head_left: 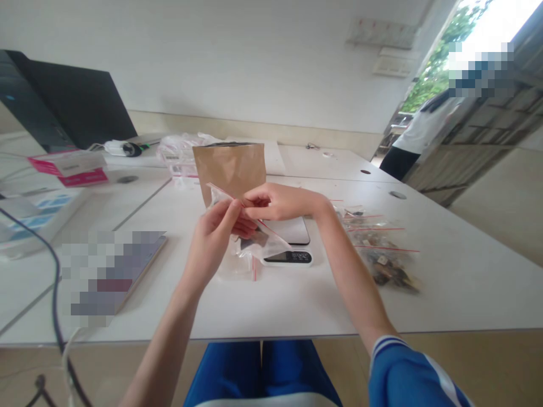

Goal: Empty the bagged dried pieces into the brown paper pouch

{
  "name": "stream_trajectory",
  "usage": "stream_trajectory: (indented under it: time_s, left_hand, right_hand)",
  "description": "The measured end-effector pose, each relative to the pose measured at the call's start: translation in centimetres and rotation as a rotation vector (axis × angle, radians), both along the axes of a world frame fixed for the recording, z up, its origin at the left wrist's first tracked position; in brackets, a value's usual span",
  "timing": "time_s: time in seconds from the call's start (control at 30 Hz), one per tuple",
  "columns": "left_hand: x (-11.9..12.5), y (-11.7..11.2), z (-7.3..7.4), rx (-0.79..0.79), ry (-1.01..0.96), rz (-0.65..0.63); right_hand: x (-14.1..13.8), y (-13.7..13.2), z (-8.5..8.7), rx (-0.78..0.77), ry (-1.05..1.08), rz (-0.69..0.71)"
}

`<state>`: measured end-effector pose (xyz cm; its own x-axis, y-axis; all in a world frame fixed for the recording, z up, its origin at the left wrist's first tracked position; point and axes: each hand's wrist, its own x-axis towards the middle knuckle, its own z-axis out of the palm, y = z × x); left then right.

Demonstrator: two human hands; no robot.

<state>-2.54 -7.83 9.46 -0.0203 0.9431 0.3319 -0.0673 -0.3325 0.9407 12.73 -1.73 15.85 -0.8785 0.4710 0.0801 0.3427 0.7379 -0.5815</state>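
Pinching the red-striped mouth of a clear zip bag [265, 243] between both hands: left hand [214, 232] clenched on the near lip, right hand [278, 202] gripping the far lip. Holding it just above the scale [297, 232] on the bench [445, 282], in front of the upright brown pouch [229, 164]. Judged good practice: keep both pinches on the strip, mouth uppermost, no tipping toward the filled bags [382, 254] at right.

item: small clear zip bag [258, 240], red seal line along its mouth. contents: something dark, too blurred to name. state: mouth pinched between my left hand [216, 232] and right hand [275, 203]. pose: held up, tilted, body hanging below my fingers.
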Motion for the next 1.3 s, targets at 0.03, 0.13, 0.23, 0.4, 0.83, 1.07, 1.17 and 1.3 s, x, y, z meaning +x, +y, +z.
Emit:
stream_trajectory:
  time_s: [0.03,0.13,0.23,0.4,0.83,1.07,1.17,1.3]
  left_hand:
    - [-0.1,0.0,0.1,0.007,0.007,-0.013]
    - [-0.3,-0.1,0.1,0.036,0.015,-0.077]
    - [-0.3,-0.1,0.0,0.058,0.035,-0.113]
    - [-0.5,-0.5,-0.4,0.145,0.110,-0.080]
    - [-0.1,0.1,-0.6,-0.052,-0.338,0.099]
    - [1.2,3.9,-2.6,-0.325,-0.538,-0.029]
    - [1.9,4.5,-3.2,-0.309,-0.629,-0.261]
    - [2.9,4.7,-3.8,-0.261,-0.711,-0.272]
  right_hand:
    - [0.0,0.1,0.0,-0.032,0.012,0.024]
    - [0.1,0.3,0.0,-0.150,0.055,0.114]
    - [0.2,0.6,-0.1,-0.182,0.091,0.172]
    - [1.1,2.6,-1.0,-0.067,0.238,0.055]
    - [2.5,4.4,-1.3,-0.033,0.469,-0.097]
    - [2.2,3.8,-0.9,-0.063,0.598,-0.067]
    - [2.2,4.3,-1.3,0.009,0.559,-0.163]
    - [2.7,4.9,-1.7,0.255,0.230,-0.502]
